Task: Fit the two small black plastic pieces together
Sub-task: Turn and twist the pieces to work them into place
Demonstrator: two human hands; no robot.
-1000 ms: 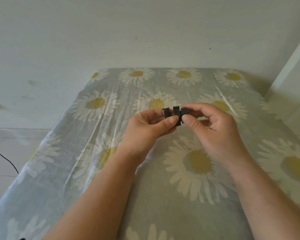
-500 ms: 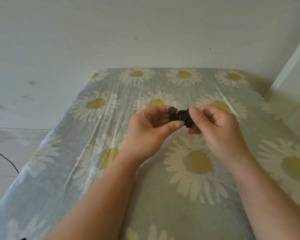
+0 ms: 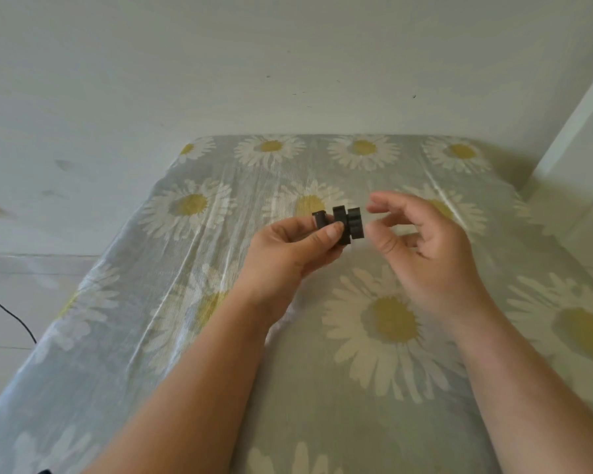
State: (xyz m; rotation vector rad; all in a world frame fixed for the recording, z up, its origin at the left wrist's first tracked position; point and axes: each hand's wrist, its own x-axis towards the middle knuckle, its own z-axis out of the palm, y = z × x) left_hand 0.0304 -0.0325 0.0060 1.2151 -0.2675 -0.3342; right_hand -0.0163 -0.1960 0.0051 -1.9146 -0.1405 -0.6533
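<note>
My left hand [image 3: 290, 249] pinches the black plastic pieces [image 3: 344, 224] between thumb and fingers, held above the table. The pieces sit pressed against each other as one cluster: a wider notched block on the right and a small end sticking out left of my thumb. My right hand [image 3: 421, 244] hovers just to the right of them, fingers spread and curled, touching nothing. My left thumb hides part of the pieces.
A table with a grey daisy-print cloth [image 3: 322, 336] fills the lower view. A white wall [image 3: 288, 63] stands behind it and a white panel [image 3: 582, 131] at the right. A thin black cable [image 3: 7, 313] lies on the floor at the left.
My right hand has let go of the black pieces and drawn back to the right with fingers spread. My left hand keeps holding them, now joined side by side.
</note>
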